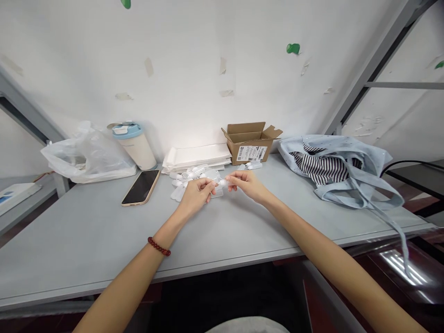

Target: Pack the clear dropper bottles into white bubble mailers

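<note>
My left hand [197,195] and my right hand [248,184] meet over the middle of the grey table, fingertips pinched close together. Between them they hold a small see-through plastic piece with a white part [222,183], perhaps a little bottle; my fingers partly cover it. Just behind and left of my left hand lies a pile of similar see-through plastic pieces [189,175] with white tips. A few more of these pieces [253,165] rest by the front of an opened cardboard box [249,150], beyond my right hand.
Flat white packets [197,155] are stacked against the wall. To the left are a phone [141,187], a tumbler with a blue lid [137,145] and a white plastic bag [90,155]. A light blue cloth bag [364,152] lies right, its strap hanging over the table edge.
</note>
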{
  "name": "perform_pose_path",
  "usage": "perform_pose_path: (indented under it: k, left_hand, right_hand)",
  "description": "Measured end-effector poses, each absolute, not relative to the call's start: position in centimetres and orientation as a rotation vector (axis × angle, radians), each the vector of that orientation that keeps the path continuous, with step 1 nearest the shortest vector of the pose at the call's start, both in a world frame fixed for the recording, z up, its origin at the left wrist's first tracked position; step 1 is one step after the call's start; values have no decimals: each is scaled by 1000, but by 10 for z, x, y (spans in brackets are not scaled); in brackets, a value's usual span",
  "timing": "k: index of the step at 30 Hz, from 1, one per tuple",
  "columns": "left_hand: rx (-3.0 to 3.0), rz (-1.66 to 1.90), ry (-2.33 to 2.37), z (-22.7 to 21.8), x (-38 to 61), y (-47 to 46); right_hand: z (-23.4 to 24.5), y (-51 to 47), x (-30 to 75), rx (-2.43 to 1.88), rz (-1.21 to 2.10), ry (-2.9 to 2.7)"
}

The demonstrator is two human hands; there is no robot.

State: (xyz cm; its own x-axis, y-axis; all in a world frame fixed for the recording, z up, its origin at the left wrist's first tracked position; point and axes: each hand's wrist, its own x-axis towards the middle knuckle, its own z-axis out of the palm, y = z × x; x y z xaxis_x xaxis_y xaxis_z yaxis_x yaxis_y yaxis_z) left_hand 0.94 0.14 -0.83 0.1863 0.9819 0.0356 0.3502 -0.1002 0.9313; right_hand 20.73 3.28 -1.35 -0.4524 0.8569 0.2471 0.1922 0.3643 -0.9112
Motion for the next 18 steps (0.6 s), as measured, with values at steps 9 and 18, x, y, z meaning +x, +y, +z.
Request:
perform_pose_path:
  k: [9,18]
  left_hand:
    - [1626,931,1279,-7,4,6]
    - [1678,905,1271,-9,5,3]
  right_hand:
    - [-10,34,210,-913,1111,-1849]
    - [-13,32,207,-908,1109,-1886]
